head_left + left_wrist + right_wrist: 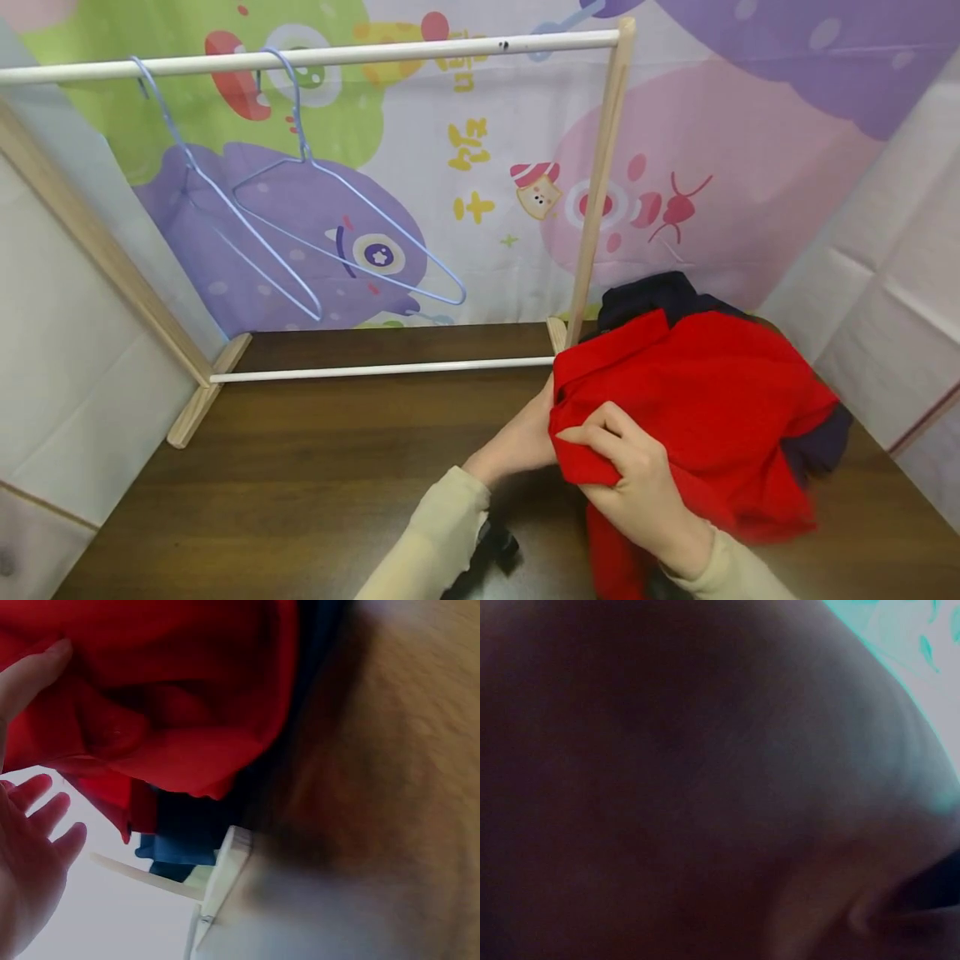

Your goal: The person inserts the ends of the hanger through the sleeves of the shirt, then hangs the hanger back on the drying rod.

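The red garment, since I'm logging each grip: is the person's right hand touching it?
Touching. The head view shows it: the right hand pinches a fold of the red garment, curled fingers against the cloth.

Okay so the rack (597,192) stood toward the far left of the table (300,500), backdrop (510,287) behind it, two hangers (303,152) on its left half. Over on the right, a garment (720,400) lay on other clothes (652,296), left hand (528,433) and right hand (633,462) at its left end.
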Tool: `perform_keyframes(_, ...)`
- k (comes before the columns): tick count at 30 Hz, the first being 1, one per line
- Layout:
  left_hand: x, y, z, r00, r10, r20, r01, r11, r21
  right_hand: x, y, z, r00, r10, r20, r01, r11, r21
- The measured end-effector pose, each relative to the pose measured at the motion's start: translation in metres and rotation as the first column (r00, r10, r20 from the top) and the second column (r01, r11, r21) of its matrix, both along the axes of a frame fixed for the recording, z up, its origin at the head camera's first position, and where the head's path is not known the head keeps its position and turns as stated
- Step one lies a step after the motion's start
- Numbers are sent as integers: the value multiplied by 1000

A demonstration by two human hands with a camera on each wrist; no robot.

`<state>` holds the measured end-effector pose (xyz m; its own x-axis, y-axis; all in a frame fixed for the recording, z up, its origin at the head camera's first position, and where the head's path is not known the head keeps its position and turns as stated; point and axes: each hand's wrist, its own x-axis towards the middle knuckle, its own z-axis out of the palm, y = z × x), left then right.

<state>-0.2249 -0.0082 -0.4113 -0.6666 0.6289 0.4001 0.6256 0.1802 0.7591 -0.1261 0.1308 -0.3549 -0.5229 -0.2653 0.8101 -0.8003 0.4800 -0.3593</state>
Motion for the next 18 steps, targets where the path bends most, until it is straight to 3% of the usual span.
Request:
perform_keyframes(8, 6, -6, 7, 998, -2, 69, 3, 1000, -9, -3, -12, 8, 995, 103, 11, -103, 993, -60)
perform_keyframes(13, 13, -8, 12, 998, -11, 61, 11, 1000, 6, -1, -19, 14, 988, 148, 50, -141, 983, -114)
perform_keyframes(18, 14, -11, 8, 997, -50, 57, 47, 998, 41, 1, -26, 19, 978, 197, 68, -185, 970, -155)
